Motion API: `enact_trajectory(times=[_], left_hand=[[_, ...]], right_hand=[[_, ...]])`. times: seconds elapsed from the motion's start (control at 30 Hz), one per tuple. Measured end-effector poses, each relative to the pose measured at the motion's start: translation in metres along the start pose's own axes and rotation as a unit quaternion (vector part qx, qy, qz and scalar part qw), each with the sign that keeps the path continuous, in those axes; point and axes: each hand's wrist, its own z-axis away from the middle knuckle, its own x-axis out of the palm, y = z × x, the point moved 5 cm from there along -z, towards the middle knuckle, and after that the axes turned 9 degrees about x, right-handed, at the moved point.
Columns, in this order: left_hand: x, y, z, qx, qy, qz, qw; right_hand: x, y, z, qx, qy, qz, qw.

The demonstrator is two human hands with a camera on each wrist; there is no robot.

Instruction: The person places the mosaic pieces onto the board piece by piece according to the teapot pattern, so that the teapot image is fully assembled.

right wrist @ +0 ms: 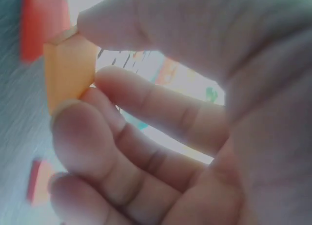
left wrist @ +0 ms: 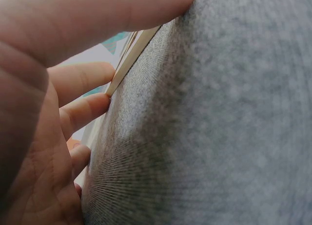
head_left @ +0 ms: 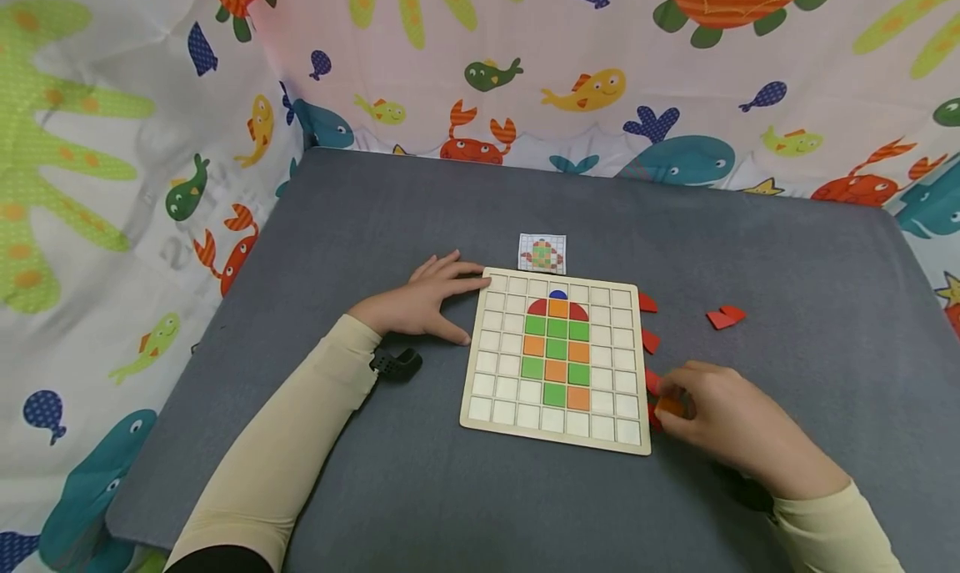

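Note:
A wooden grid board point(head_left: 495, 385) lies on the grey table, with green, orange, red and blue tiles set in its middle columns. My left hand point(head_left: 420, 302) rests at the board's left edge, fingers spread, fingertips touching the rim; the left wrist view shows the board edge point(left wrist: 139, 47) against them. Just off the lower right edge, my right hand point(head_left: 731, 423) pinches an orange square tile point(right wrist: 70, 71) between thumb and fingers. Red tiles point(head_left: 650, 341) lie along the board's right side, some partly hidden by the right hand.
A small printed pattern card point(head_left: 542, 254) lies just behind the board. Farther right sit red pieces point(head_left: 726, 316) close together. A curtain with sea animals point(head_left: 420, 72) hangs along the back and left of the grey table point(head_left: 390, 214).

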Motion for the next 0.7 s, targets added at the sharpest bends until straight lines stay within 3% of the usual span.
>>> enact_trajectory(times=[0.7], left_hand=[[0.001,-0.001,0.0,-0.003,-0.002,-0.002,1.0]], right_hand=[[0.024,-0.082,-0.041,-0.126,-0.01,-0.002,0.992]])
